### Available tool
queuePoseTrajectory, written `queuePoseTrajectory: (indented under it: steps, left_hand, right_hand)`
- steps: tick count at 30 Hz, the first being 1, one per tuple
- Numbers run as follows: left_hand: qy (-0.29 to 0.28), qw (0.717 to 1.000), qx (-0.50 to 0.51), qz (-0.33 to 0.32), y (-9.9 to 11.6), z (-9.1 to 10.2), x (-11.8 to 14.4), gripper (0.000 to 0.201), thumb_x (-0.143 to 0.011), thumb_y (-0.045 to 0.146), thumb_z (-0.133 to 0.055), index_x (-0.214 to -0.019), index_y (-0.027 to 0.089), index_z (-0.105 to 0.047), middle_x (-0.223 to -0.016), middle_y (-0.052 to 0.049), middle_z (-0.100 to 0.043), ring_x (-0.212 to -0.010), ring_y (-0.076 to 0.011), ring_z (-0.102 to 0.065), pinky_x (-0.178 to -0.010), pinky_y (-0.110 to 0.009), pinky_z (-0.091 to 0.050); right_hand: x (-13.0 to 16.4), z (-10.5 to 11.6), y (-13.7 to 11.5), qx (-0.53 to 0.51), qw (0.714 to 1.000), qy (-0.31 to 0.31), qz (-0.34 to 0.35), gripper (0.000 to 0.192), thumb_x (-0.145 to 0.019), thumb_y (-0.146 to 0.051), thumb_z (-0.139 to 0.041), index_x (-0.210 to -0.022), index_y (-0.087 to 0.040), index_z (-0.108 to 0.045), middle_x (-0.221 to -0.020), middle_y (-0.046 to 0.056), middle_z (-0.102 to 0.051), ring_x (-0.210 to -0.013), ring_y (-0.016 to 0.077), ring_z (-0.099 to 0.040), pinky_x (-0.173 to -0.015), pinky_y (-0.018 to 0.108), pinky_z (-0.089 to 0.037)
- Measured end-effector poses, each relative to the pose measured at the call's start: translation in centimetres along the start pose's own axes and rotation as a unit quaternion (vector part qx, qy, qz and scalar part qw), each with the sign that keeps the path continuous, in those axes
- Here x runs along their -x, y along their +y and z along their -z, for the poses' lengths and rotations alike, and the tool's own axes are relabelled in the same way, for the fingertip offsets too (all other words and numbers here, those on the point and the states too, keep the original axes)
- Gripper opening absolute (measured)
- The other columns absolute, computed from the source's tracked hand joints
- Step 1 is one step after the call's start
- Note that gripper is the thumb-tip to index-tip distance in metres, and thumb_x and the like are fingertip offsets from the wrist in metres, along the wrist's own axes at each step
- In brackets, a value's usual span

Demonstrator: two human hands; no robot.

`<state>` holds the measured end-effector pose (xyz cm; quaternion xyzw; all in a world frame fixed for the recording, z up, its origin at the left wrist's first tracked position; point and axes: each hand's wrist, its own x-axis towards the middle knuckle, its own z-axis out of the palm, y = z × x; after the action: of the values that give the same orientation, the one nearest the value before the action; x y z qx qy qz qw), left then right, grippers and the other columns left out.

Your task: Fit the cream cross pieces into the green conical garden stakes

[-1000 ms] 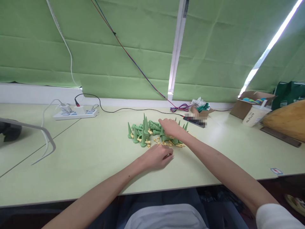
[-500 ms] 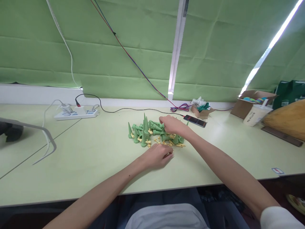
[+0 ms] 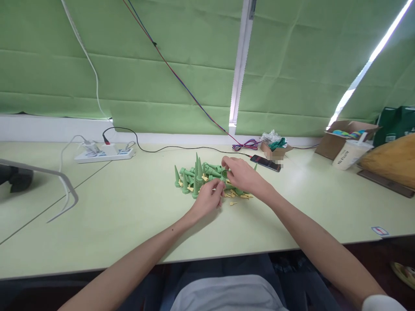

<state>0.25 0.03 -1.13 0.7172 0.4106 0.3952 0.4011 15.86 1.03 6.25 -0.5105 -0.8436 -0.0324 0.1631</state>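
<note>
A cluster of green plastic watering spikes (image 3: 196,172) covers the middle of the table, some upright on their caps and others lying in a heap. Several small yellow valves (image 3: 245,196) lie among them and along the near edge, one valve (image 3: 233,203) a little apart. My right hand (image 3: 243,175) is closed around a green watering spike (image 3: 224,173), its round open end facing me. Just below and left, my left hand (image 3: 207,198) is pinched, fingertips close to that spike; what sits between them is hidden.
Behind the heap lies a phone (image 3: 266,163) on a black cable. A small carton (image 3: 275,152), a white drink cup (image 3: 350,154) and a larger cardboard box (image 3: 324,147) stand to the right. A power strip (image 3: 105,157) lies at the back left.
My left hand has lifted off the tabletop and moved up and left, toward my right hand. My right hand has shifted slightly right and now has a green spike in it.
</note>
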Motion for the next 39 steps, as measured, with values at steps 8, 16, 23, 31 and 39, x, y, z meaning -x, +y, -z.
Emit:
queuePoseTrajectory:
  steps: [8,16,23,31,39]
  left_hand:
    - [-0.049,0.989,0.122,0.065,-0.3,-0.2,-0.3,0.05,-0.092,0.062,-0.034,-0.083,0.016,-0.053,-0.048,0.0,-0.055,-0.04,-0.0151,-0.053,-0.044,-0.027,-0.044]
    - [-0.048,0.998,0.026,0.023,-0.2,-0.2,0.1,0.039,-0.09,0.056,-0.044,-0.08,0.019,-0.049,-0.05,0.005,-0.047,-0.044,-0.0139,-0.052,-0.047,-0.025,-0.041]
    - [0.022,0.985,-0.153,-0.071,0.7,-0.4,0.5,0.025,-0.094,0.044,-0.041,-0.092,0.021,-0.049,-0.063,0.003,-0.053,-0.049,-0.0116,-0.047,-0.052,-0.025,-0.037]
    - [0.075,0.979,-0.17,-0.089,0.9,0.2,0.4,0.022,-0.095,0.038,-0.042,-0.106,0.021,-0.049,-0.061,0.004,-0.051,-0.05,-0.0115,-0.048,-0.055,-0.024,-0.04]
    - [0.172,0.96,-0.131,-0.178,1.4,0.6,0.3,0.016,-0.093,0.031,-0.048,-0.103,0.019,-0.052,-0.097,-0.004,-0.059,-0.055,-0.0067,-0.054,-0.052,-0.021,-0.044]
  right_hand:
    - [4.5,-4.0,-0.3,-0.136,0.986,0.082,0.049,0.021,-0.094,-0.012,-0.036,-0.109,-0.019,-0.049,-0.112,0.01,-0.056,-0.088,0.018,-0.058,-0.077,0.028,-0.045]
    - [6.9,-5.6,0.5,-0.225,0.97,0.082,0.048,0.016,-0.093,-0.017,-0.044,-0.107,-0.022,-0.051,-0.113,0.008,-0.056,-0.095,0.018,-0.059,-0.083,0.031,-0.049]
    - [8.4,-6.2,1.2,-0.142,0.99,0.01,-0.017,0.016,-0.094,-0.02,-0.047,-0.108,-0.02,-0.055,-0.101,0.007,-0.056,-0.078,0.0169,-0.058,-0.075,0.03,-0.046]
    - [6.9,-6.0,0.1,-0.024,0.997,-0.07,-0.003,0.015,-0.097,-0.021,-0.042,-0.095,-0.018,-0.057,-0.093,0.007,-0.058,-0.075,0.0174,-0.059,-0.064,0.026,-0.04]
    - [2.9,-6.1,-0.9,0.011,0.999,-0.032,-0.006,0.022,-0.098,-0.022,-0.039,-0.094,-0.017,-0.06,-0.089,0.007,-0.061,-0.074,0.0184,-0.06,-0.059,0.026,-0.034]
